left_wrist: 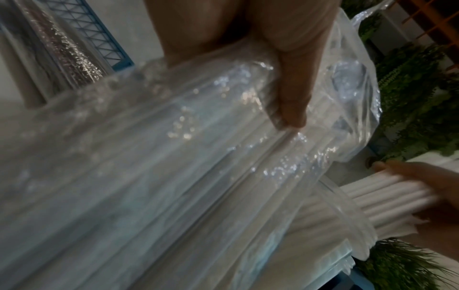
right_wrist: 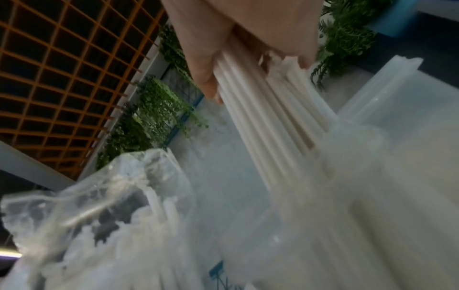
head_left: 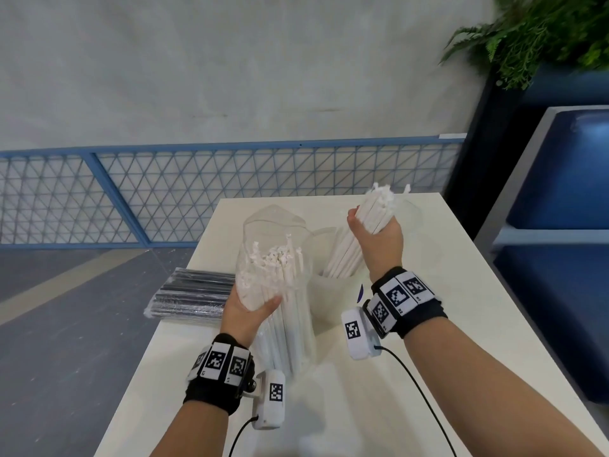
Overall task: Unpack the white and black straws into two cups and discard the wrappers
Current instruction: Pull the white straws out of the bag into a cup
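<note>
White straws (head_left: 379, 212) are sitting bunched in the right hand (head_left: 384, 240), their lower ends inside a cup (head_left: 333, 291) mid-desk (head_left: 428, 341). The left hand (head_left: 250, 311) is gripping the upright clear wrapper (head_left: 273, 232) holding more. One black pack (head_left: 194, 296) is overhanging the desk's left edge.

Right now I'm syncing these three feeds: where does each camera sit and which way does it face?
Head: worn high, looking forward and down at the table; both forearms and wrist rigs show.
Left wrist: looks along the left hand gripping the clear wrapper.
Right wrist: looks along the right hand gripping white straws.
Shared: all three show the wrapper and the straws.
</note>
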The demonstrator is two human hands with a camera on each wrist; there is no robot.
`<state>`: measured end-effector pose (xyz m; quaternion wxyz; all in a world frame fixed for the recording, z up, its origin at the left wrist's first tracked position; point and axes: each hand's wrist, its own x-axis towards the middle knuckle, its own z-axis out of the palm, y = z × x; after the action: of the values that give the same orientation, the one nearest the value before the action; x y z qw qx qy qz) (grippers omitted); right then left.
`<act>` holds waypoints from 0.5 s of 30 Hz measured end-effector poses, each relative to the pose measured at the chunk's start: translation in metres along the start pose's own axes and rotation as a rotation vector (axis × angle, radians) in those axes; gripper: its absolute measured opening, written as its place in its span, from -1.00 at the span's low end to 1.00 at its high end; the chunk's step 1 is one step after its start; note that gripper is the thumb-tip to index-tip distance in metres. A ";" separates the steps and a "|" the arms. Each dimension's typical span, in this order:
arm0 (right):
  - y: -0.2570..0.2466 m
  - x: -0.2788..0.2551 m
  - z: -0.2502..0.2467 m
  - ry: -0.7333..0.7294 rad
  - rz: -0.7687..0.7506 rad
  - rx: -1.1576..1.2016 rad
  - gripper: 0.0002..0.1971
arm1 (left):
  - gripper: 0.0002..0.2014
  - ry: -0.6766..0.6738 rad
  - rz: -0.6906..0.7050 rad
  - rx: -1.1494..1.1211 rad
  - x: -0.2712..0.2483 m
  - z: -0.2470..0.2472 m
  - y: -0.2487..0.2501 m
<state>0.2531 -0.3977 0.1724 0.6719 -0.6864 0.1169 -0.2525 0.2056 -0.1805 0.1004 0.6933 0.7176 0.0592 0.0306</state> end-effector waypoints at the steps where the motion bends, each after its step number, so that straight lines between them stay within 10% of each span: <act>1: 0.004 0.000 0.000 -0.019 -0.002 -0.059 -0.77 | -0.45 -0.001 -0.003 0.001 0.000 -0.001 -0.001; 10: 0.020 -0.001 0.004 -0.139 -0.004 -0.289 -0.23 | -0.48 -0.026 0.017 -0.007 0.000 0.001 -0.001; 15: 0.019 0.000 0.010 -0.181 -0.020 -0.362 -0.50 | -0.36 -0.041 0.002 -0.005 0.000 0.003 -0.001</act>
<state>0.2610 -0.3906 0.1542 0.5429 -0.8169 0.0928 -0.1713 0.2063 -0.1831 0.0992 0.6961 0.7164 0.0442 0.0165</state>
